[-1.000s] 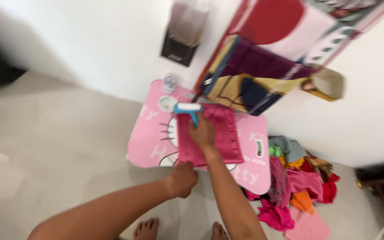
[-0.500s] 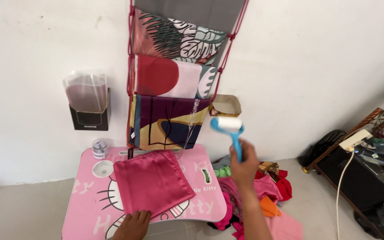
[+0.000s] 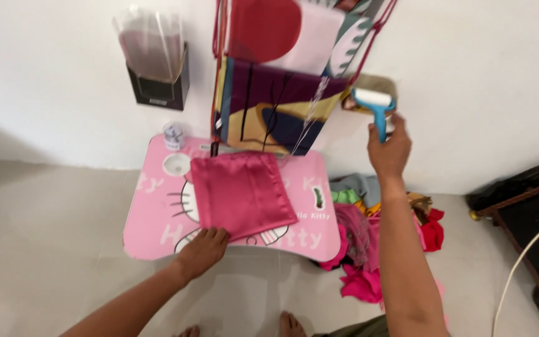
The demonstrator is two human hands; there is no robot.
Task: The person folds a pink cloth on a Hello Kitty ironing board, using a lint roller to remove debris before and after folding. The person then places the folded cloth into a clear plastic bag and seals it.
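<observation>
left hand (image 3: 204,248) lies flat, fingers spread, pinning the near corner of the pink cloth pouch (image 3: 242,193), which is spread smooth on the pink cartoon tabletop (image 3: 151,237). right hand (image 3: 389,150) is curled tight round the blue handle of a lint roller (image 3: 374,105), lifted well clear of the pouch up by the wall, just beside the hanging fabric organizer (image 3: 276,106). looks like rolling isn't happening right now. heap of coloured fabric (image 3: 369,249) sits on the floor beside the tabletop, seemingly not yet handled.

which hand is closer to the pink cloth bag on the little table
Left. The left hand rests at the near edge of the pink cloth bag, touching it. The right hand is raised off to the right, holding a blue lint roller near the wall.
</observation>
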